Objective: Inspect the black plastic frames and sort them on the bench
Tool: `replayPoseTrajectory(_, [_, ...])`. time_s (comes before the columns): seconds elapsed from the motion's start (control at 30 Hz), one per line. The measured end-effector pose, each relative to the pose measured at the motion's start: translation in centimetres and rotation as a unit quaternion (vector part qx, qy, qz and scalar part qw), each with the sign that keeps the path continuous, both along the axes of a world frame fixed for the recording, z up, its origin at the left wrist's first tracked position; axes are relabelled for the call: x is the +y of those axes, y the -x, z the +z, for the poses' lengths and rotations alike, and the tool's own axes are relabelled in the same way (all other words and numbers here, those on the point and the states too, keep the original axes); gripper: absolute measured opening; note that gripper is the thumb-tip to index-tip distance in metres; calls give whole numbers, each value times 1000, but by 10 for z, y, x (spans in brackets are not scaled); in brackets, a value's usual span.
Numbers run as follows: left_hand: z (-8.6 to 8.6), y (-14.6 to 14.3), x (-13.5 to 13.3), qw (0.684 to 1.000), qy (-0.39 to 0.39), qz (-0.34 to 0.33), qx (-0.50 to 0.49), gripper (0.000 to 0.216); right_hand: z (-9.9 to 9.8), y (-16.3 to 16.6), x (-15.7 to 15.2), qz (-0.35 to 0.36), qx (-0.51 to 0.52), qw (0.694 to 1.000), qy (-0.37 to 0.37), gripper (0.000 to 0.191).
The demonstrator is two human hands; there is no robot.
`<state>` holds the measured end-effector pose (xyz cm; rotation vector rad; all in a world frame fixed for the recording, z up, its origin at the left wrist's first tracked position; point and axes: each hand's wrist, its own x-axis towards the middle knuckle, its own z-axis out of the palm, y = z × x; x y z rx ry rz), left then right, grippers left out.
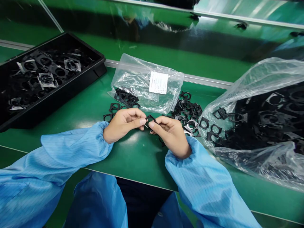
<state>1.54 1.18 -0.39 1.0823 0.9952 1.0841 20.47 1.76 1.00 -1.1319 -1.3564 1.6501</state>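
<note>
Between my two hands, just above the green table, is a small black plastic frame (150, 118). My left hand (124, 124) is closed, with thumb and forefinger pinching the frame's left side. A thin light sliver shows at that thumb tip; I cannot tell what it is. My right hand (173, 134) pinches the other side between thumb and fingers, which hide part of it. Loose black frames with round openings (114, 107) lie behind my left hand. A heap of similar frames (187, 109), some with silvery faces, lies behind and to the right of my right hand.
A black bin (97, 68) full of frames, some silvery, stands at the left. A clear bag with a white label (158, 83) lies at the back middle, black parts by its left corner. A large open clear bag (220, 101) of black frames fills the right.
</note>
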Motion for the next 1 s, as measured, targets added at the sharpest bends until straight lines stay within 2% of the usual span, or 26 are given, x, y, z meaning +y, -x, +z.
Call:
replayPoseTrajectory(0.57, [2, 0, 0, 1000, -5, -6, 16, 39, 0, -1, 0, 4, -3, 1000, -17, 51])
replayPoseTrajectory(0.73, [2, 1, 0, 998, -27, -33, 42, 35, -5, -3, 1, -4, -7, 997, -78, 44])
replayPoseTrajectory(1.0, [-8, 2, 0, 989, -117, -11, 89, 26, -9, -8, 2, -3, -81, 981, -177, 35])
